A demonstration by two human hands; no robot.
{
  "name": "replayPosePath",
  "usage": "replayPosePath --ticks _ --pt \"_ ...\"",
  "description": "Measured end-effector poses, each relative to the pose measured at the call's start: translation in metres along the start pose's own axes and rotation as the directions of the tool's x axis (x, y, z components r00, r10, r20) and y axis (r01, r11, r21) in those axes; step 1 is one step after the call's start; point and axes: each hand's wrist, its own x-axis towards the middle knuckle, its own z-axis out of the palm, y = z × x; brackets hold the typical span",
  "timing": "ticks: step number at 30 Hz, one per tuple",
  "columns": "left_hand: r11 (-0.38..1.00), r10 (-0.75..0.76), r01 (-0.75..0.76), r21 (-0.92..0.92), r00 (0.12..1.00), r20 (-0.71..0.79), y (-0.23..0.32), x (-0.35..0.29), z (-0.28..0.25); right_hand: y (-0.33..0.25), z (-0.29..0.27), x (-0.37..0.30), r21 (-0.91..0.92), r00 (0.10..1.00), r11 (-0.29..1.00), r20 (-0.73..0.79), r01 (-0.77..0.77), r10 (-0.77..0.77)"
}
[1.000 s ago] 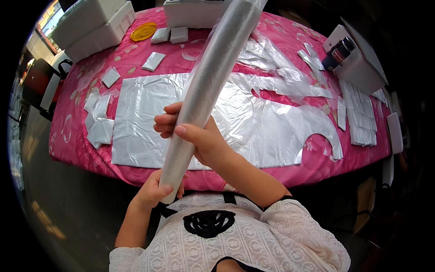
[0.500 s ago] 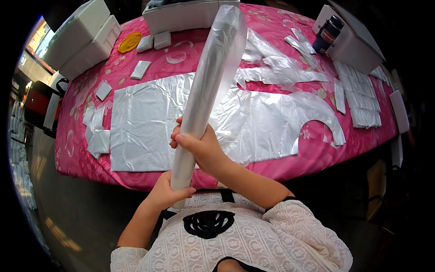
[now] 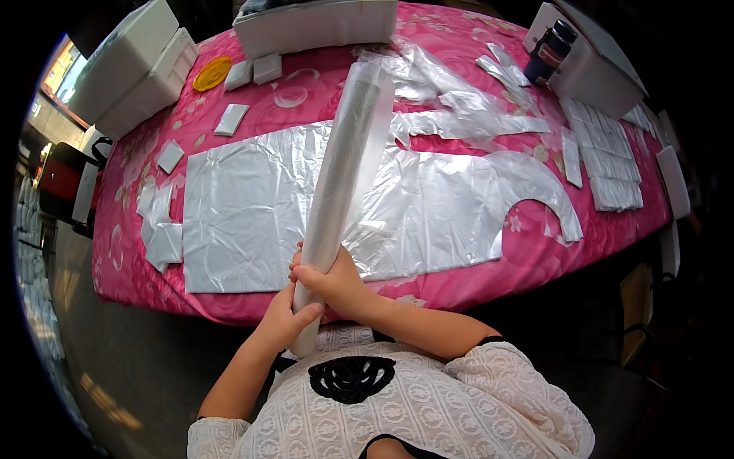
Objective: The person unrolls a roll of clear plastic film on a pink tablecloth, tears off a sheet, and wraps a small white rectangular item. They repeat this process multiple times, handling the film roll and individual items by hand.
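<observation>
A long roll of clear plastic film (image 3: 340,168) stands tilted up in front of me, its top end leaning away and slightly right. My left hand (image 3: 287,320) is wrapped around its lower part, close to my waist. Just above, my right hand (image 3: 336,281) grips the same roll, the two hands nearly touching. Loose film hangs along the roll's right side. Beneath and beyond it, a thin whitish plastic sheet (image 3: 241,210) lies flat, shaped like an apron with a curved cut-out at its right end. The roll hides part of its middle.
The table has a pink flowered cloth (image 3: 451,294). Crumpled plastic pieces (image 3: 474,115) lie behind the sheet. Folded packets (image 3: 608,157) are stacked at right, near a dark flask (image 3: 552,52). White foam boxes (image 3: 313,27) line the back; a yellow disc (image 3: 212,73) lies far left.
The roll has come down toward me, its top end now lower in view. My right hand has moved down with it, nearer to my left hand. Things on the table stay put.
</observation>
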Motion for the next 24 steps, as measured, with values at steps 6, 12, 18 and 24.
replayPosePath --ticks 6,12,18,24 --pt "0.970 -0.241 0.244 -0.010 0.964 0.109 0.006 0.001 -0.008 -0.007 -0.004 0.008 0.115 0.996 0.993 -0.077 -0.041 0.050" --pt "0.934 -0.347 0.355 0.031 0.888 0.300 -0.003 -0.017 -0.025 -0.062 -0.069 0.051 0.244 0.927 0.948 -0.359 0.204 -0.107" --pt "0.877 -0.471 0.477 0.056 0.829 0.302 -0.030 -0.037 -0.039 -0.080 -0.149 0.064 -0.286 0.825 0.953 -0.513 0.095 -0.236" --pt "0.862 -0.492 0.504 0.042 0.815 0.306 -0.032 -0.036 -0.040 -0.087 -0.134 0.053 -0.695 0.969 0.690 -0.243 -0.201 0.038"
